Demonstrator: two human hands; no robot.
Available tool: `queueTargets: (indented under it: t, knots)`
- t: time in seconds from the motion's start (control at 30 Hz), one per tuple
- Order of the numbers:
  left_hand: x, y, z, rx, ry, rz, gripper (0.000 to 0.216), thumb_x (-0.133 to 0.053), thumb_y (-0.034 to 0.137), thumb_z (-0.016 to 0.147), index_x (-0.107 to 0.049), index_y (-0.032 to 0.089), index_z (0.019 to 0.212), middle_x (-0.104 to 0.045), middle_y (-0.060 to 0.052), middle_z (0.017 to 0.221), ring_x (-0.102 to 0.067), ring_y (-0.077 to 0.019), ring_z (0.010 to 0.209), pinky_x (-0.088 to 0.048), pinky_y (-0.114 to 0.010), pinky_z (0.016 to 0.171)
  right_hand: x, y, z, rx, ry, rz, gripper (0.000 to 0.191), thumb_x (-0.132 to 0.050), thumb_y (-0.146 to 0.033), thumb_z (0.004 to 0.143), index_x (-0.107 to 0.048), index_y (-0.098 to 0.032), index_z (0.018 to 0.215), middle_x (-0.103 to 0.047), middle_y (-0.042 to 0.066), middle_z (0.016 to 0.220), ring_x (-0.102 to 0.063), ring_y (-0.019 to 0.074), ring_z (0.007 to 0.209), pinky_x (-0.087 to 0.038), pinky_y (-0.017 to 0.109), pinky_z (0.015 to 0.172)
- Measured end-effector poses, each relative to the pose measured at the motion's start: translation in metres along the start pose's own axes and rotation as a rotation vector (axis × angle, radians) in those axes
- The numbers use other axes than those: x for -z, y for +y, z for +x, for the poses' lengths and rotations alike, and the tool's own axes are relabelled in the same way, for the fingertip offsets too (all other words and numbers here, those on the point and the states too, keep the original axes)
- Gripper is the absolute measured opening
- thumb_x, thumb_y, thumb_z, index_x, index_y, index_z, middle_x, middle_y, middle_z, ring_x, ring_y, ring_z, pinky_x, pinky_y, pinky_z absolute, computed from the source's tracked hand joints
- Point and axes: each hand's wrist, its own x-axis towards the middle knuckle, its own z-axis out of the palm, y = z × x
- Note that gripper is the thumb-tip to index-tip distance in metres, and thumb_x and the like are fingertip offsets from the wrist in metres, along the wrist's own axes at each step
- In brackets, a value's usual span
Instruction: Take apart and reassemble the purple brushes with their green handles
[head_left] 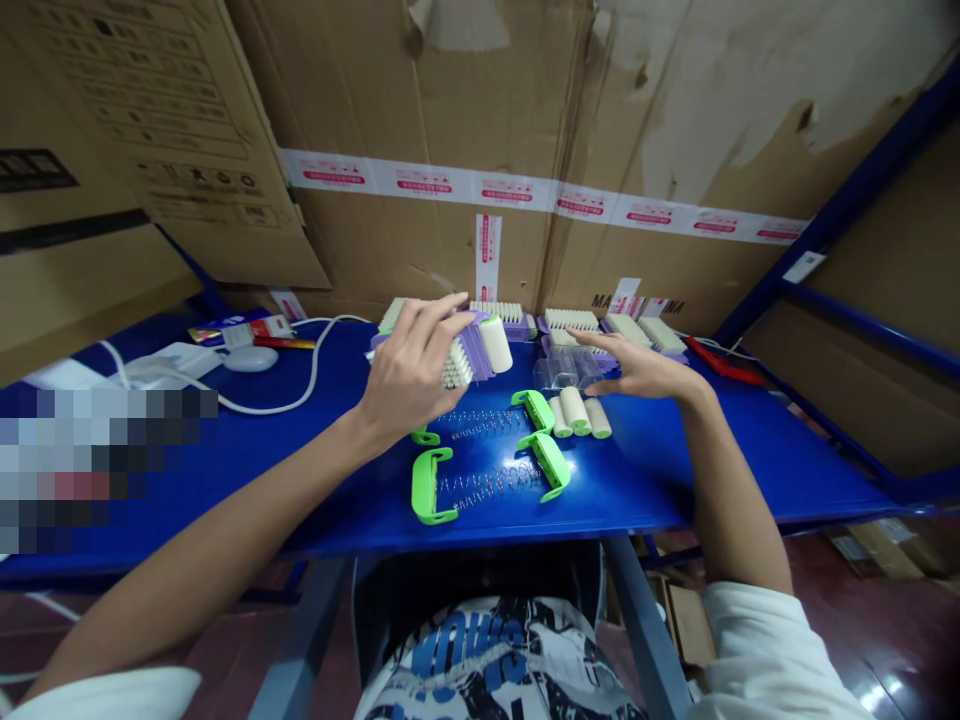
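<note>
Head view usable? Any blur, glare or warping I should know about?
Head view: left hand, right hand and purple brush are sharp; a pixelated patch masks the left end of the blue table; wide-angle warping stretches the frame edges; small glare on the floor, lower right.

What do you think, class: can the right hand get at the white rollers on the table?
Probably yes. The right hand is open, right next to the white rollers, with nothing between them; the green handle lies beside them, not over them.
</note>
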Motion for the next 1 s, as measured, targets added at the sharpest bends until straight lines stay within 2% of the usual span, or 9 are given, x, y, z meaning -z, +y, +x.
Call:
queueTargets:
  t: [0.13, 0.23, 0.3, 0.33, 0.43, 0.53, 0.6, 0.73, 1.0]
  knots:
    - [-0.002, -0.003, -0.002, -0.038, 0.006, -0.03, 0.095, -0.079, 0.009, 0.083, -0.049, 0.026, 0.172, -0.074, -0.016, 0.141, -0.074, -0.0378, 0.125, -0.066, -0.057, 0.108, 0.014, 0.011, -0.008, -0.064, 0.024, -0.001, 0.095, -0.091, -0.037, 0.088, -0.056, -0.03, 0.176, -0.068, 0.015, 0.166, -0.067, 0.0444, 0.149, -0.054, 0.069, 0.13]
    - [-0.004, -0.002, -0.002, -0.018, 0.019, -0.082, 0.1, -0.077, 0.008, 0.085, -0.041, 0.025, 0.177, -0.075, -0.015, 0.145, -0.073, -0.0378, 0.132, -0.064, -0.058, 0.115, 0.023, -0.001, -0.016, 0.01, 0.314, 0.156, 0.091, -0.093, -0.046, 0.091, -0.057, -0.042, 0.174, -0.064, 0.012, 0.162, -0.067, 0.0422, 0.147, -0.06, 0.068, 0.126]
    - [-0.004, 0.001, -0.001, 0.009, 0.029, -0.131, 0.096, -0.079, 0.011, 0.083, -0.045, 0.023, 0.172, -0.076, -0.015, 0.146, -0.074, -0.0369, 0.133, -0.065, -0.057, 0.115, 0.021, -0.024, -0.017, 0.154, 0.511, 0.286, 0.09, -0.094, -0.045, 0.092, -0.055, -0.05, 0.173, -0.053, 0.008, 0.166, -0.058, 0.0404, 0.157, -0.059, 0.064, 0.128]
    - [-0.004, 0.003, -0.001, 0.018, 0.03, -0.151, 0.092, -0.08, 0.012, 0.082, -0.048, 0.022, 0.168, -0.077, -0.014, 0.144, -0.075, -0.0362, 0.131, -0.066, -0.056, 0.113, 0.016, -0.038, -0.015, 0.236, 0.542, 0.331, 0.09, -0.094, -0.041, 0.092, -0.055, -0.054, 0.172, -0.05, 0.006, 0.167, -0.055, 0.0395, 0.16, -0.059, 0.062, 0.13]
    - [-0.002, 0.009, 0.0, 0.016, 0.019, -0.181, 0.082, -0.081, 0.015, 0.081, -0.056, 0.02, 0.159, -0.078, -0.014, 0.139, -0.078, -0.0344, 0.126, -0.069, -0.053, 0.107, -0.004, -0.08, -0.007, 0.401, 0.426, 0.327, 0.088, -0.085, -0.027, 0.097, -0.052, -0.055, 0.174, -0.052, 0.005, 0.166, -0.056, 0.0363, 0.16, -0.062, 0.058, 0.127]
    - [0.001, 0.014, 0.001, -0.003, 0.001, -0.19, 0.081, -0.081, 0.017, 0.083, -0.057, 0.02, 0.16, -0.079, -0.015, 0.138, -0.079, -0.0343, 0.125, -0.07, -0.053, 0.106, -0.019, -0.101, 0.001, 0.485, 0.387, 0.2, 0.099, -0.078, -0.015, 0.096, -0.043, -0.051, 0.181, -0.058, 0.006, 0.17, -0.059, 0.0355, 0.158, -0.061, 0.061, 0.128]
    - [0.002, 0.016, 0.001, -0.018, -0.011, -0.206, 0.082, -0.081, 0.017, 0.084, -0.055, 0.022, 0.162, -0.079, -0.015, 0.141, -0.079, -0.0337, 0.126, -0.07, -0.053, 0.107, -0.022, -0.102, 0.002, 0.51, 0.419, 0.114, 0.106, -0.077, -0.009, 0.092, -0.039, -0.048, 0.183, -0.059, 0.006, 0.174, -0.06, 0.0358, 0.159, -0.056, 0.063, 0.132]
    - [0.003, 0.018, -0.002, -0.077, -0.056, -0.225, 0.085, -0.079, 0.014, 0.085, -0.052, 0.022, 0.166, -0.077, -0.015, 0.144, -0.078, -0.0334, 0.126, -0.071, -0.053, 0.106, -0.024, -0.096, 0.002, 0.521, 0.375, 0.052, 0.11, -0.074, -0.006, 0.088, -0.037, -0.044, 0.185, -0.058, 0.006, 0.178, -0.059, 0.0352, 0.163, -0.053, 0.063, 0.135]
    - [-0.001, 0.01, -0.007, -0.08, -0.063, -0.195, 0.092, -0.08, 0.019, 0.086, -0.047, 0.023, 0.171, -0.077, -0.014, 0.134, -0.078, -0.0331, 0.116, -0.073, -0.051, 0.097, -0.049, -0.103, 0.007, 0.506, 0.445, -0.054, 0.109, -0.073, -0.015, 0.1, -0.018, -0.045, 0.189, -0.055, 0.007, 0.179, -0.059, 0.0363, 0.162, -0.056, 0.065, 0.132]
